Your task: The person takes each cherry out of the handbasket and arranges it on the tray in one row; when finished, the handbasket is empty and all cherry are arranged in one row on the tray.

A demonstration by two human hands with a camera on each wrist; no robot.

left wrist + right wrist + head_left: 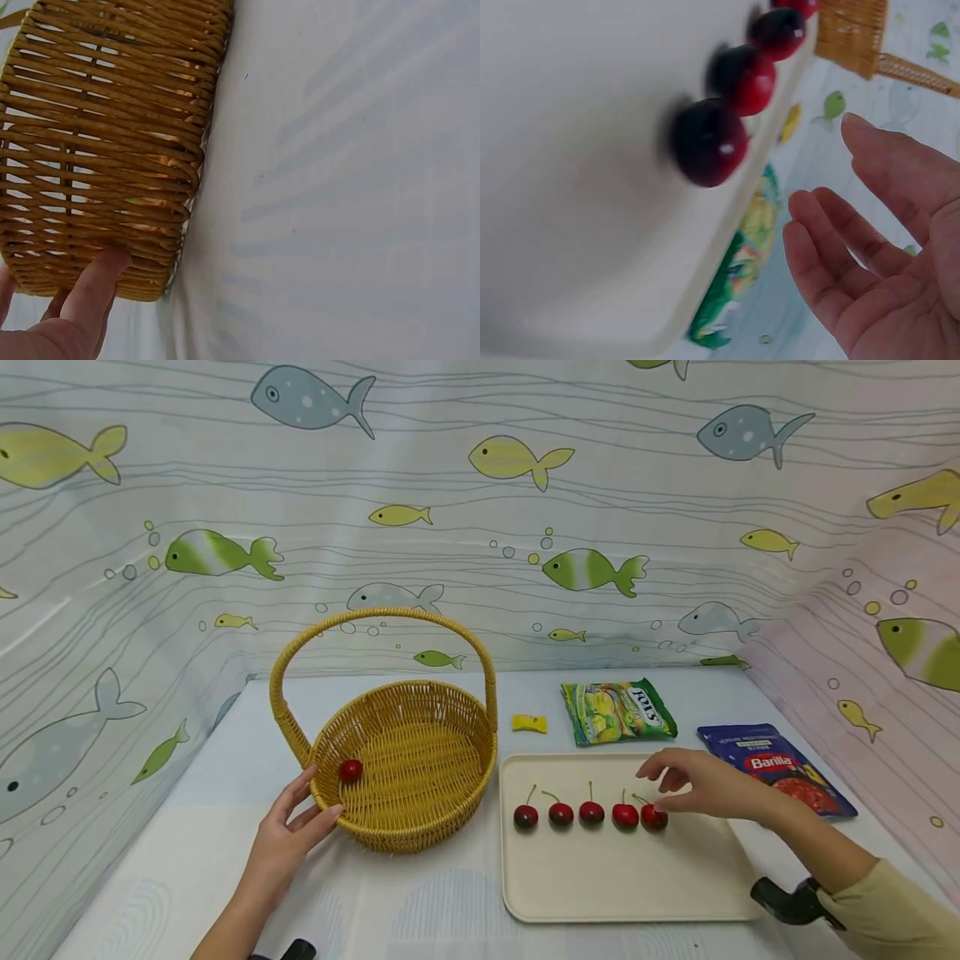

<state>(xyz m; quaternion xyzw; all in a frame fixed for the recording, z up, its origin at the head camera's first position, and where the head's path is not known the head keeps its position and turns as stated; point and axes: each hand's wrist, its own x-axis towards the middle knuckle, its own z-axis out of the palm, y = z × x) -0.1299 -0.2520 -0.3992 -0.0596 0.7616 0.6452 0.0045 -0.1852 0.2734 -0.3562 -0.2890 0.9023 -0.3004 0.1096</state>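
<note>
A golden wicker basket [405, 840] with a tall arched handle stands left of centre, and one red cherry [350, 770] lies inside it near the left wall. My left hand [281, 843] touches the basket's outer wall at the front left, thumb and fingers spread along it; in the left wrist view a fingertip presses the weave. On a cream tray [585, 889] several dark red cherries with stems [591, 813] sit in a row. My right hand [693, 783] hovers over the rightmost cherry [654, 818], fingers parted and holding nothing, as the right wrist view shows.
Behind the tray lie a small yellow wrapped candy [529, 723] and a green Fox's bag [619, 712]. A blue Barilla pouch [776, 768] lies to the tray's right, near my right forearm. Fish-printed sheeting [450, 560] walls the back and sides.
</note>
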